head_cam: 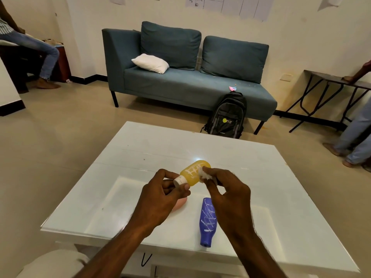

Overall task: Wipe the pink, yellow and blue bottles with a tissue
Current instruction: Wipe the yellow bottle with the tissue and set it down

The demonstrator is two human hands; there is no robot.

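My left hand [158,197] grips the yellow bottle [193,173] by its white cap end and holds it above the white table [140,149]. The bottle carries white scribble marks on its side. My right hand [226,191] pinches a crumpled white tissue [204,173] against the bottle's right side. The blue bottle [207,221], also marked with white scribbles, lies on the table under my right forearm, cap toward me. Only a small part of the pink bottle [180,204] shows on the table, mostly hidden behind my left hand.
A teal sofa [190,77] with a white pillow stands beyond the table, and a black backpack [226,117] leans against it. A person sits at the far left, another stands at the right edge beside a dark folding table [331,81].
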